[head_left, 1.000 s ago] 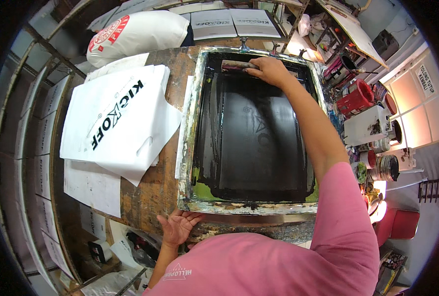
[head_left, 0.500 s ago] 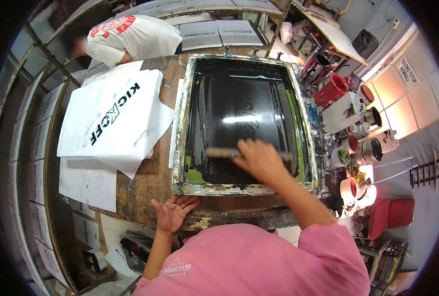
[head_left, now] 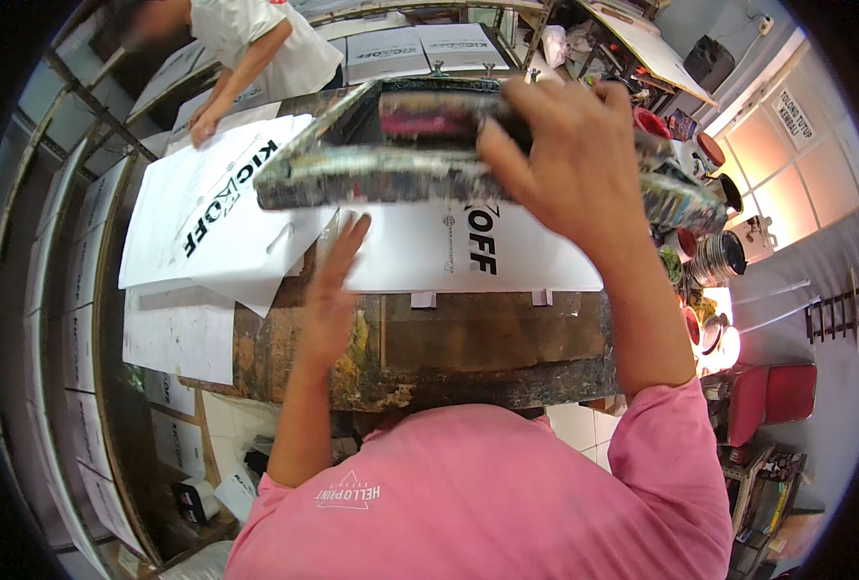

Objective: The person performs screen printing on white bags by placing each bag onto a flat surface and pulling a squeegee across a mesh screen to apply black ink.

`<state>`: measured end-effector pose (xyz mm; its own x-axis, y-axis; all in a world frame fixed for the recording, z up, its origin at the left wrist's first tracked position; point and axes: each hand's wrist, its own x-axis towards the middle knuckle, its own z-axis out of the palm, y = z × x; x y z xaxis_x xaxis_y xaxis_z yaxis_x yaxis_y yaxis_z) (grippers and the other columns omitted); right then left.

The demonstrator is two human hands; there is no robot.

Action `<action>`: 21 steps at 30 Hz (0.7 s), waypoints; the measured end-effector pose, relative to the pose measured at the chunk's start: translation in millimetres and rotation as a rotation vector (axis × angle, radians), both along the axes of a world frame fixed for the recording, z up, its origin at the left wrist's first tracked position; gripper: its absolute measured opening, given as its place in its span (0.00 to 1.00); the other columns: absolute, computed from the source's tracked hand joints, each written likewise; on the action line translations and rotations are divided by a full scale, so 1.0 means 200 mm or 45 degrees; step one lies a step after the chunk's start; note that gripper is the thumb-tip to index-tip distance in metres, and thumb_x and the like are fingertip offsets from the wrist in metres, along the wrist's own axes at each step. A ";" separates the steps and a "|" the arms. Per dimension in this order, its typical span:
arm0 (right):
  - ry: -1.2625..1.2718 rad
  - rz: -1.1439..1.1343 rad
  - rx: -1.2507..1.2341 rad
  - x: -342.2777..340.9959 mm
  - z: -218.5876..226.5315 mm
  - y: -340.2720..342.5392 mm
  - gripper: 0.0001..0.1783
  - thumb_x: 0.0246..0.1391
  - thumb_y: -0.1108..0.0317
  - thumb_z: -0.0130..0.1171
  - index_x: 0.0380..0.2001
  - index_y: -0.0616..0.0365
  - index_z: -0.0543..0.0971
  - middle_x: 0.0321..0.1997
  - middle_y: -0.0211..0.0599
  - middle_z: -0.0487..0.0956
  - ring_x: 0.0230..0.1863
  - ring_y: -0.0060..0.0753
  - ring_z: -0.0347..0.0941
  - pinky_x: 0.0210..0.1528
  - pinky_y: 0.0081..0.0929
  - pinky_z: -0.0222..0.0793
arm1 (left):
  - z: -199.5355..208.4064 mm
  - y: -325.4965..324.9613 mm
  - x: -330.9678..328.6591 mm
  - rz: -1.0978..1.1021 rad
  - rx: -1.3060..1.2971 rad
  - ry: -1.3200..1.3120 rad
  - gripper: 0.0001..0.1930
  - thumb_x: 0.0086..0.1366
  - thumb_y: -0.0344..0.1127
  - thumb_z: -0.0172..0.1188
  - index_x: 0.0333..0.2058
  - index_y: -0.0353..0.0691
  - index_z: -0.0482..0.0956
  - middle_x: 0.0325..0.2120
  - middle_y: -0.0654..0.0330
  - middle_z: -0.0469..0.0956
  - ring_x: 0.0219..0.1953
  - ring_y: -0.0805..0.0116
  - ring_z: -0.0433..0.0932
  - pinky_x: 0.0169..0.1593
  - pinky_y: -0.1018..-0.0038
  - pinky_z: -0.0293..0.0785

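While the frame (head_left: 381, 174) stands tilted over the bench (head_left: 487, 338), its near edge raised, we have our 2 hands apart. Our right hand (head_left: 570, 159) is at that edge and over the squeegee (head_left: 420, 114); through the blur we cannot tell what its fingers are closed on. Our left hand (head_left: 331, 295) is open, fingers extended, at the left edge of the sheet (head_left: 400, 256), which lies flat on the bench, partly hidden by the frame, with 2 tabs (head_left: 424, 300) at its near edge. Left of us, a co-worker (head_left: 246, 39) leans by the stack (head_left: 188, 208).
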<state>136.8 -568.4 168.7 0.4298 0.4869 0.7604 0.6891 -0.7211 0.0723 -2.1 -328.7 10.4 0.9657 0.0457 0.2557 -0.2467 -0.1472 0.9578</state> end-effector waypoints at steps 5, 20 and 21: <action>0.048 -0.016 -0.057 0.07 0.18 0.04 0.22 0.60 0.51 0.57 0.42 0.60 0.83 0.33 0.45 0.82 0.38 0.51 0.78 0.46 0.43 0.64 | -0.48 -0.10 -0.06 0.560 1.835 0.218 0.57 0.60 0.80 0.49 0.74 0.41 0.54 0.75 0.41 0.46 0.78 0.42 0.37 0.71 0.33 0.17; 0.010 -0.160 0.081 0.17 0.39 0.18 0.29 0.61 0.48 0.49 0.22 0.64 0.80 0.15 0.40 0.73 0.19 0.37 0.69 0.26 0.37 0.66 | 0.04 -0.15 0.41 0.739 0.754 -0.111 0.17 0.65 0.35 0.68 0.50 0.34 0.84 0.45 0.49 0.85 0.44 0.61 0.84 0.46 0.69 0.81; 0.067 -0.165 0.059 0.17 0.41 0.18 0.28 0.60 0.48 0.50 0.22 0.64 0.80 0.15 0.41 0.73 0.19 0.37 0.69 0.26 0.37 0.66 | 0.07 -0.16 0.37 0.784 0.711 -0.015 0.15 0.65 0.31 0.67 0.49 0.33 0.85 0.42 0.51 0.86 0.39 0.69 0.83 0.43 0.73 0.80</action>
<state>170.1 -533.1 250.6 0.5267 0.3897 0.7555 0.5919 -0.8060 0.0031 70.9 -361.6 25.1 0.8063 0.4285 0.4077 0.0238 -0.7123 0.7015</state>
